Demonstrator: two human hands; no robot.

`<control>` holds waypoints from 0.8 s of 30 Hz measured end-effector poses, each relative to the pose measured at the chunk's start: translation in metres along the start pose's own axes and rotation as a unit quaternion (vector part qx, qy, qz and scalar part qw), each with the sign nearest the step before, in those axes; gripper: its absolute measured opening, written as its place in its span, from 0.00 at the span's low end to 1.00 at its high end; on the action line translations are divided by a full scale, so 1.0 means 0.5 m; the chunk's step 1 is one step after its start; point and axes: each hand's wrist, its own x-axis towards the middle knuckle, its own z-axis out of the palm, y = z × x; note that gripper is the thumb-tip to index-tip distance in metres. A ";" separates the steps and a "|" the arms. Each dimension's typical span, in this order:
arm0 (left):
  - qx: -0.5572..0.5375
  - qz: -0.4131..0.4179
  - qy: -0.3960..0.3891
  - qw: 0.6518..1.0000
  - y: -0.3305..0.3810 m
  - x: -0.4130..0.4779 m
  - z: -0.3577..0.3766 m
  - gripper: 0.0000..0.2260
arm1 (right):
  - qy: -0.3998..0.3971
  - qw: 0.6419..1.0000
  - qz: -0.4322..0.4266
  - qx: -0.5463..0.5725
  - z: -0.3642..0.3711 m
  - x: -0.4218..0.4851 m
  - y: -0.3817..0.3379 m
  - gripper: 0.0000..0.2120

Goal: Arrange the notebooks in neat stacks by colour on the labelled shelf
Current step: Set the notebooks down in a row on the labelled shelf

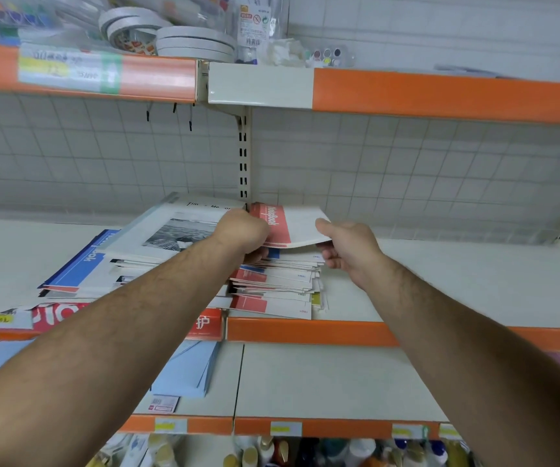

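A messy pile of notebooks (278,281) with red, blue and white covers lies on the middle shelf (440,284). On top, a red-and-white notebook (292,227) is lifted at an angle. My left hand (243,230) grips its left side and my right hand (349,247) pinches its right corner. To the left, a white notebook with a black-and-white photo (174,230) rests on a blue-and-white notebook (83,261). My left forearm hides part of the pile.
Light blue notebooks (187,369) lie on the shelf below. Tape rolls (184,38) and packets sit on the upper shelf, whose orange edge (440,92) overhangs. Bottles (272,449) stand at the bottom. The middle shelf to the right of the pile is bare white.
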 end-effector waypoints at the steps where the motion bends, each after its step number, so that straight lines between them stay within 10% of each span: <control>1: -0.026 -0.010 -0.001 1.000 0.002 -0.003 -0.001 0.04 | 0.011 1.000 0.003 -0.006 0.000 -0.002 0.000 0.16; 8: -0.154 -0.045 0.002 0.987 -0.005 -0.007 -0.013 0.12 | 0.065 0.998 0.014 -0.019 -0.011 0.012 0.014 0.03; 24: -0.188 -0.062 -0.006 0.980 -0.049 -0.006 -0.068 0.09 | 0.158 0.986 0.053 0.010 0.002 -0.034 0.019 0.13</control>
